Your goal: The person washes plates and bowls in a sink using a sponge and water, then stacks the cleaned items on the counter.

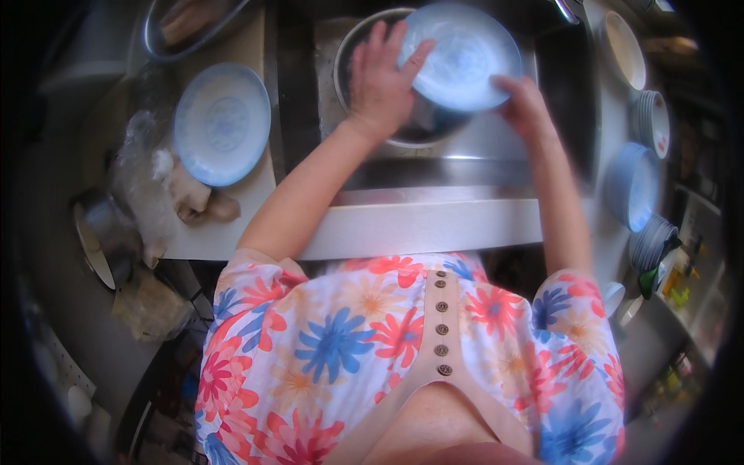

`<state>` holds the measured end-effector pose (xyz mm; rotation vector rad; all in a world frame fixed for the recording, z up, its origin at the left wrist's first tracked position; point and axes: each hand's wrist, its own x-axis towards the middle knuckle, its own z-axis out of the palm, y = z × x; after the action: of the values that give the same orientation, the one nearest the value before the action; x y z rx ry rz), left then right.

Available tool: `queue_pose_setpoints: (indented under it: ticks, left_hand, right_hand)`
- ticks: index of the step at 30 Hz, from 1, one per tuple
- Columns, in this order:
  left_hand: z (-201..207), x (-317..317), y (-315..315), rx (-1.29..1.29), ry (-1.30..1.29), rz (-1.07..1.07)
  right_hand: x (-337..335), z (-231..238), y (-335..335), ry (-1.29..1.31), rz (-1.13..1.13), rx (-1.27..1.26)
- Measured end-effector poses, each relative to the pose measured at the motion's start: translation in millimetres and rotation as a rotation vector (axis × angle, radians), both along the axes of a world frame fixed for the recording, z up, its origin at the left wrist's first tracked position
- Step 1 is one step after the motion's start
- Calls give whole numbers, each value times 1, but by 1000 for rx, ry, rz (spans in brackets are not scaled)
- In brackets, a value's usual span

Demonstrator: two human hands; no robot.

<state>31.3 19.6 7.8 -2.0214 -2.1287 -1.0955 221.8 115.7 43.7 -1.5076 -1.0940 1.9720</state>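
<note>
Tilted over the sink (504, 147) is a pale blue-and-white plate (461, 58) with a faint pattern in its middle. My right hand (523, 105) pinches its right rim, thumb on the upper face. At the plate's left edge, my left hand (381, 81) has its fingers spread; the thumb overlaps the rim, and I cannot tell whether it presses on it. Beneath both lies a round metal basin (415, 145) in the sink, largely covered by the plate and my left hand, with something dark inside.
On the left counter sit another blue-rimmed plate (222, 124), a crumpled clear plastic bag (139, 178) and a metal bowl (147, 39). A lidded pot (101, 232) stands further left. Along the right counter are stacked bowls (632, 186), small dishes (652, 124) and a large pale plate (624, 50).
</note>
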Motion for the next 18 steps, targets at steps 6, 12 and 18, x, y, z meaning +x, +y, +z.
queue_pose_setpoints:
  ticks: [6,12,18]
  left_hand:
    - [-1,-17,-7,-143,102,-377]
    - [-11,-29,-18,-340,-1026,-38]
    - [-20,-49,-20,-318,-1462,204]
  right_hand:
    - [-14,-26,23,151,191,-134]
    - [-60,-87,2,-311,541,516]
    - [-69,-144,-29,-1004,1266,1261]
